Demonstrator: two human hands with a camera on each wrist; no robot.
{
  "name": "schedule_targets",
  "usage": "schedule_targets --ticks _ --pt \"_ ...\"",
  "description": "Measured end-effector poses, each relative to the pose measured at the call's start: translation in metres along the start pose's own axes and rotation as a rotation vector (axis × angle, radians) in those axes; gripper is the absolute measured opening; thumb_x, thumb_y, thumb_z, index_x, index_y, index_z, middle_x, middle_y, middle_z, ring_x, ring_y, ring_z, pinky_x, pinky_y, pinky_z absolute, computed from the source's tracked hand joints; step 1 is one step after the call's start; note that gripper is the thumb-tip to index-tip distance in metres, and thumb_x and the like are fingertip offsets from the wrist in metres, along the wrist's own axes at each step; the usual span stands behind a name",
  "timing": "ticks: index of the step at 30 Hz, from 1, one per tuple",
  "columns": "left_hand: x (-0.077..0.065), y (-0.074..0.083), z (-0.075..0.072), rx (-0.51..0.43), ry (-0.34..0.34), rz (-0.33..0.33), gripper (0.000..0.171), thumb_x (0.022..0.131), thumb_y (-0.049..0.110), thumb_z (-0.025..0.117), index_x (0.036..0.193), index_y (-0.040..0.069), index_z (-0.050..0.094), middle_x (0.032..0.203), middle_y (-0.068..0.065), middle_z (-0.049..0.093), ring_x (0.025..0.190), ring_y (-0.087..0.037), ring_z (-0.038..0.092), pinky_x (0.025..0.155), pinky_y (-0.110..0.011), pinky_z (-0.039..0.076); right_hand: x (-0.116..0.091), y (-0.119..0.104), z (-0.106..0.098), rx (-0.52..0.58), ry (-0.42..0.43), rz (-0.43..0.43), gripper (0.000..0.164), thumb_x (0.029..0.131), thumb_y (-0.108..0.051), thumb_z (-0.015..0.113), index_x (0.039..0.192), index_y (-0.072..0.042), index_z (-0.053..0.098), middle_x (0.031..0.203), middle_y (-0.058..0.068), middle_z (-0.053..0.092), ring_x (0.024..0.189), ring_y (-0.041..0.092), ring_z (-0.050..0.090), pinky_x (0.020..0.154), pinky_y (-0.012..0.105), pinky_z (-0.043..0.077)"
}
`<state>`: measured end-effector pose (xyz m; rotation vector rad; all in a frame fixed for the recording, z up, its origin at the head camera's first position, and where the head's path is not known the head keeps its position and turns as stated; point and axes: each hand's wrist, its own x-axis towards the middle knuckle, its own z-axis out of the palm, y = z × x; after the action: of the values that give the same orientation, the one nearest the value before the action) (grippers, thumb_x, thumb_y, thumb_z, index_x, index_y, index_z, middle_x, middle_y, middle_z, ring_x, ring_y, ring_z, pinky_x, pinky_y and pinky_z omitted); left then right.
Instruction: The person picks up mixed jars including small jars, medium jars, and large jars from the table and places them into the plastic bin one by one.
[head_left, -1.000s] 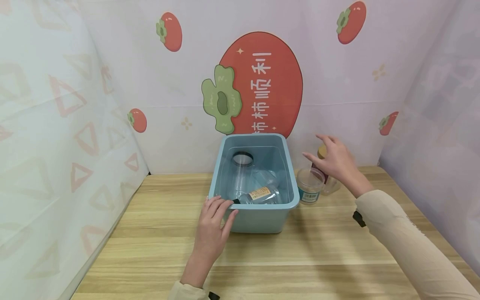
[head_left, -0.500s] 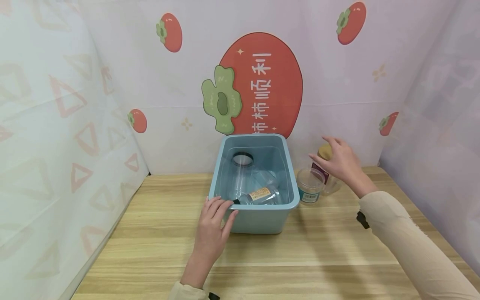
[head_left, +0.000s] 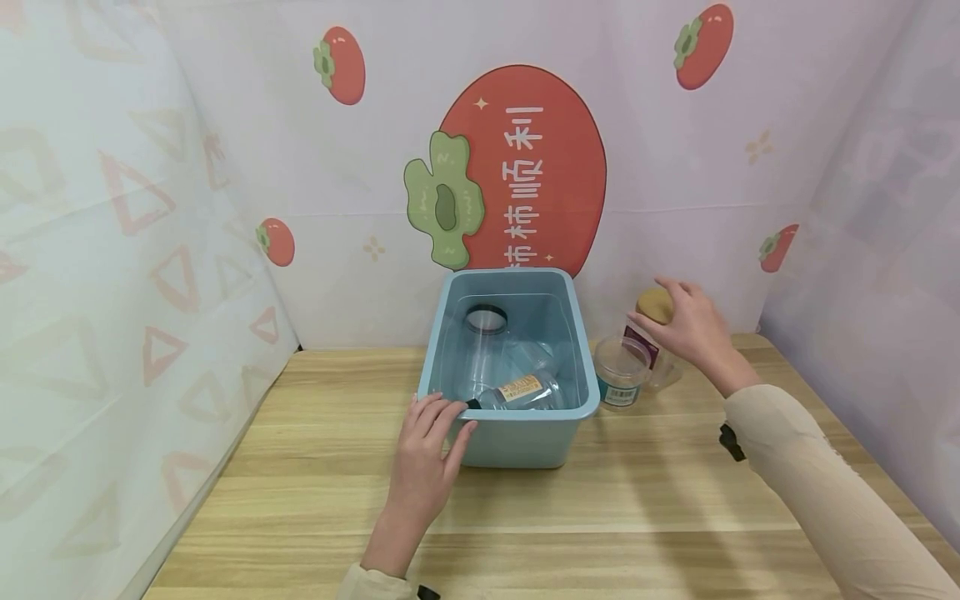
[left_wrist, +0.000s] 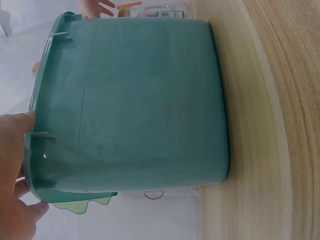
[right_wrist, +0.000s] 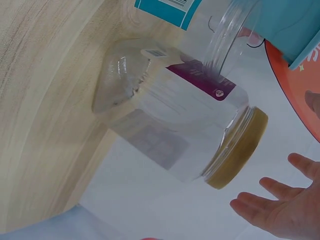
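At the near left corner of a blue plastic bin (head_left: 517, 443), my left hand (head_left: 423, 462) grips the rim, with fingers over the edge and thumb on the outside. The left wrist view shows the bin's outer wall (left_wrist: 140, 110) up close. My right hand (head_left: 693, 329) hovers by the gold lid (head_left: 654, 306) of a clear jar with a purple label, its fingers spread and holding nothing. In the right wrist view that jar (right_wrist: 165, 115) stands apart from the fingertips. A lidless clear jar with a teal label (head_left: 618, 392) stands between it and the bin.
Inside the bin lie a clear bottle with an orange label (head_left: 522, 387) and a clear cylinder with a black rim (head_left: 487, 319). A wooden table (head_left: 322, 483) lies beneath. Printed cloth (head_left: 360, 308) hangs behind and along both sides.
My right hand has drifted right and slightly down, baring more of the gold lid. The left hand, bin and jars look unmoved.
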<state>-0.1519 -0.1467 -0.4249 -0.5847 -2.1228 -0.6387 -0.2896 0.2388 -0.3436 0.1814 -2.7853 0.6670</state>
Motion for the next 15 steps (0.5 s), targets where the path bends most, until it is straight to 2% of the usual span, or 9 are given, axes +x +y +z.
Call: schedule_targets --ticks 15 --pt "-0.001 -0.001 0.001 0.005 0.004 0.004 0.027 0.088 0.011 0.084 0.111 0.001 0.074 0.107 -0.012 0.073 0.119 -0.037 0.064 0.107 -0.071 0.047 0.0 0.011 0.004 -0.001 0.0 0.018 0.085 0.099 -0.045 0.072 0.158 0.003 0.036 0.153 0.044 0.036 0.137 0.064 0.039 0.106 0.08 0.039"
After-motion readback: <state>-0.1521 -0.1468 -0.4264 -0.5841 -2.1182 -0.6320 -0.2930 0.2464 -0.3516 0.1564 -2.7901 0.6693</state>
